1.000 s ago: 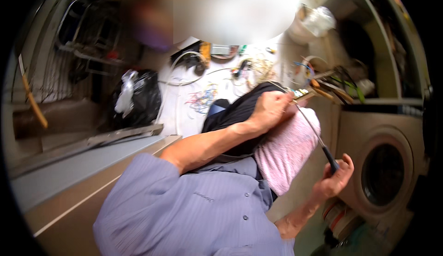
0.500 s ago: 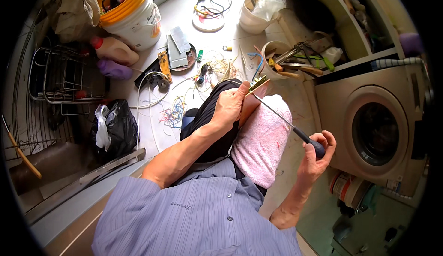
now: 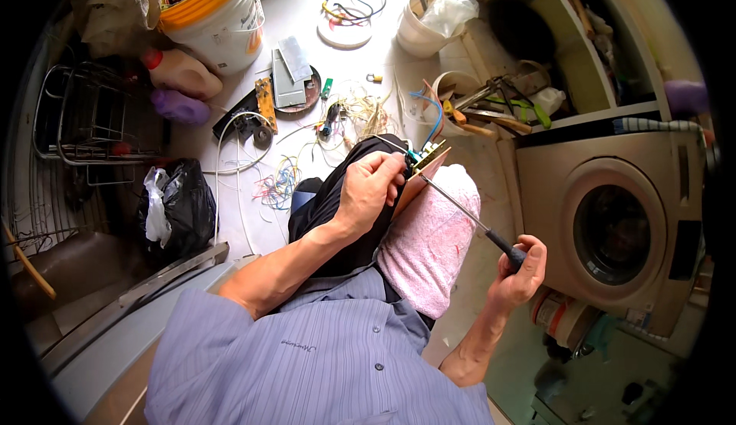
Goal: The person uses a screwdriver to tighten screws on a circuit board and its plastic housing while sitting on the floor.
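Above my lap, my left hand [image 3: 369, 191] is closed, its fingers pinched at the left end of a small green circuit board [image 3: 431, 157] with blue and dark parts. My right hand [image 3: 521, 273] is wrapped round the black handle of a long screwdriver [image 3: 477, 222]. The screwdriver's thin shaft points up and left, and its tip meets the board's lower edge; exact contact is too small to tell. A pink towel [image 3: 429, 245] covers my right thigh, beneath the shaft. My left fingertips are partly hidden behind the hand.
Tangled wires [image 3: 360, 114], a grey metal box [image 3: 289, 80] and a small padlock [image 3: 373, 78] lie on the floor ahead. A tool bucket [image 3: 454, 88] stands beyond my knees. To the right is a washing machine [image 3: 552, 164]; a black bag [image 3: 188, 203] and wire rack [image 3: 84, 149] are left.
My left hand has shifted slightly down and left, its fingers now more curled at the board. The right hand has lowered a little, with the screwdriver tip still at the board.
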A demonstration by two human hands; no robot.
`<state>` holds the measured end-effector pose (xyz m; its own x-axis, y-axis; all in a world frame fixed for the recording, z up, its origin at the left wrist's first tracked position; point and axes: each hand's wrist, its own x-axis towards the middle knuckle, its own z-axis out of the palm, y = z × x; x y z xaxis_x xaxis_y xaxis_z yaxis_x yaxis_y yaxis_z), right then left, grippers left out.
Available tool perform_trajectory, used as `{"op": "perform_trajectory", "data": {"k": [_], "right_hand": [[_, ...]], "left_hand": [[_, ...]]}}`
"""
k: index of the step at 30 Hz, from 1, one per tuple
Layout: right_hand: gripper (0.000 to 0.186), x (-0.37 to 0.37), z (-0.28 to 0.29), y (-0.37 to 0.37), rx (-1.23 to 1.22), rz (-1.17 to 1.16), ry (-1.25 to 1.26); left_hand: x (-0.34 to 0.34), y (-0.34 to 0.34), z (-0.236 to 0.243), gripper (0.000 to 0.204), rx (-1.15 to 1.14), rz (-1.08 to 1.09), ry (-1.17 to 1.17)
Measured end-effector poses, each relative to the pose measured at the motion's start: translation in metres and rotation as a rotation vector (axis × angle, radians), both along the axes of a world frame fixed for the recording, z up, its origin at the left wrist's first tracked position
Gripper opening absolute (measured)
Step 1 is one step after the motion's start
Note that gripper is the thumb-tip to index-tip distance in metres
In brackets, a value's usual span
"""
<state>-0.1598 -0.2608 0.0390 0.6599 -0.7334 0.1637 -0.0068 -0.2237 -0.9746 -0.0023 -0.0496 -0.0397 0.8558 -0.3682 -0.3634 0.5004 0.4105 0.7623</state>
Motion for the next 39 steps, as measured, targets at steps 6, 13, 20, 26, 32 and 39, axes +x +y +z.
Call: {"op": "perform_trajectory", "data": {"k": [6,13,20,26,32,39], "right_hand": [[0.030,-0.001,0.007,0.004,-0.019,0.001,0.018],[0.031,-0.001,0.009,0.008,-0.209,0.032,0.015],[0.026,-0.010,0.019,0.008,-0.271,0.029,0.136],[0.023,0.004,0.018,0.023,-0.153,0.110,-0.126],[0.024,-0.014,0.012,0.000,0.074,0.124,0.008],[0.022,-0.002,0.010,0.013,-0.044,0.145,-0.141]], "left_hand": [[0.005,0.004,0.011,0.030,0.051,-0.077,-0.033],[0.021,0.002,0.005,0.032,0.081,-0.139,-0.028],[0.026,0.000,0.013,0.029,0.220,-0.177,-0.139],[0.024,-0.005,0.009,0.027,0.305,-0.190,-0.232],[0.018,-0.010,0.002,0.030,0.411,-0.133,-0.389],[0.018,-0.011,-0.007,0.027,0.375,-0.151,-0.353]]}}
